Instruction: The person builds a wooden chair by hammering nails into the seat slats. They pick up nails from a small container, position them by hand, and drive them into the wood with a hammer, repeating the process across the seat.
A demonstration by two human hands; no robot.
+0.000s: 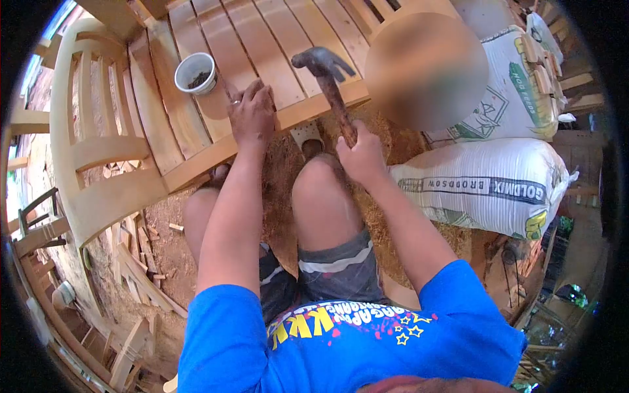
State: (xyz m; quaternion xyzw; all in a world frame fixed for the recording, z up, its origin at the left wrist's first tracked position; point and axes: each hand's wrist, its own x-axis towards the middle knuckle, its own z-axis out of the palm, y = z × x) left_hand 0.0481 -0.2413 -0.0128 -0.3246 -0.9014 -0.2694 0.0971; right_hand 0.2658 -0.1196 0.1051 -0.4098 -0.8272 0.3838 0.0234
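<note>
My right hand [363, 157] is wrapped round the wooden handle of a claw hammer [337, 98]. The hammer is raised, its dark metal head above the slatted seat of a wooden bench [190, 124]. On the seat near its front edge, my left hand [252, 114] presses down with fingers bent together and a ring on one finger. Whatever the fingertips pinch, if anything, is too small to make out. Just to the left of that hand stands a white plastic cup [196, 73] with small dark pieces inside, probably nails.
White printed feed sacks, one lying [481, 187] and another behind it [514, 85], are close on my right. A blurred round patch [426, 69] covers something beside the bench. The bench's slatted armrest [108, 154] rises at left, with wood offcuts [141, 262] on the ground below.
</note>
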